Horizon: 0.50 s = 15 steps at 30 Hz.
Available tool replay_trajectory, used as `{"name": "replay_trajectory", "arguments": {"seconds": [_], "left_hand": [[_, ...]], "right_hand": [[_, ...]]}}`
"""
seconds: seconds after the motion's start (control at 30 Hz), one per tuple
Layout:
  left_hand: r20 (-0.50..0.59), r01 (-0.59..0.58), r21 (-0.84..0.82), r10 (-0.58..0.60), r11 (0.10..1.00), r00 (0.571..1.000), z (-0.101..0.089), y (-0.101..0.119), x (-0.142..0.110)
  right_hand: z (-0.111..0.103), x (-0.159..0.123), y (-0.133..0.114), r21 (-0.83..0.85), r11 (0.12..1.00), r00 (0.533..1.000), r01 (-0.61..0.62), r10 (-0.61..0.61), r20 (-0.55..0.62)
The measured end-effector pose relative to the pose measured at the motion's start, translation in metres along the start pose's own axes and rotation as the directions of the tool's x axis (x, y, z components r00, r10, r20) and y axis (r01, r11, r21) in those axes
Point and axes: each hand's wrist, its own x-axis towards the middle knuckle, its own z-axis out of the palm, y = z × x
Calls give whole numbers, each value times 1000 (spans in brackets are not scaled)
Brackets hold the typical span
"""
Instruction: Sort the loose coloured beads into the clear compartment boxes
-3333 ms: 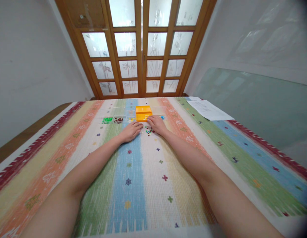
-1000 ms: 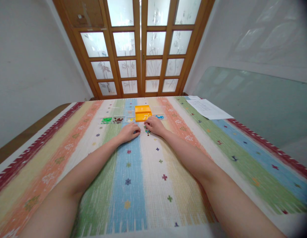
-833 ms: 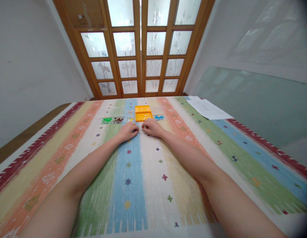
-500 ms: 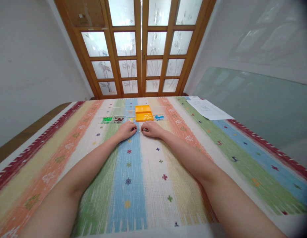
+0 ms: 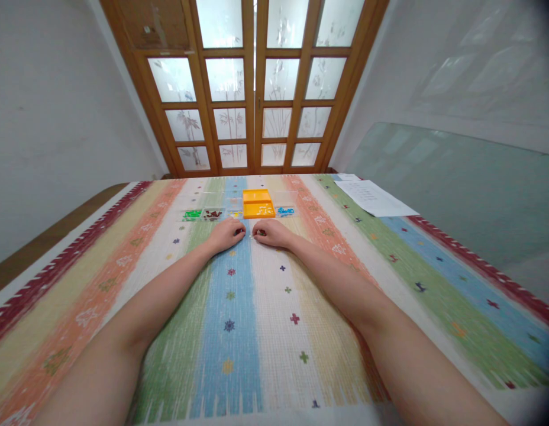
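Note:
My left hand [image 5: 228,234] rests on the tablecloth with its fingers curled into a pinch; whatever lies between them is too small to name. Facing it across a narrow gap, my right hand [image 5: 268,233] is also pinched closed, and its content cannot be made out. Just beyond both hands stands an open orange box [image 5: 252,210] with small white pieces in it. Left of the box are clear containers with green pieces [image 5: 193,215] and dark red-brown pieces [image 5: 213,215]. Some yellow pieces [image 5: 235,215] show behind my left hand. Blue pieces [image 5: 285,211] lie in a clear container to the right.
A striped, patterned tablecloth [image 5: 230,367] covers the table. White paper sheets [image 5: 374,198] lie at the far right. Behind the table are wooden doors with glass panes [image 5: 232,124]. A greenish glass panel [image 5: 456,171] leans along the right wall.
The view has shifted very slightly. Both hands stay almost in the same place, still pinched near each other.

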Motion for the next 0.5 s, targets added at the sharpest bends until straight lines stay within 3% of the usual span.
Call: {"name": "replay_trajectory", "arguments": {"seconds": [0.33, 0.5], "left_hand": [[6, 6, -11, -6, 1000, 1000, -2, 3, 0], [6, 5, -3, -5, 1000, 1000, -3, 6, 0]], "right_hand": [[-6, -1, 20, 6, 989, 967, -149, 147, -210], [-8, -1, 20, -11, 982, 959, -188, 181, -220]]}}
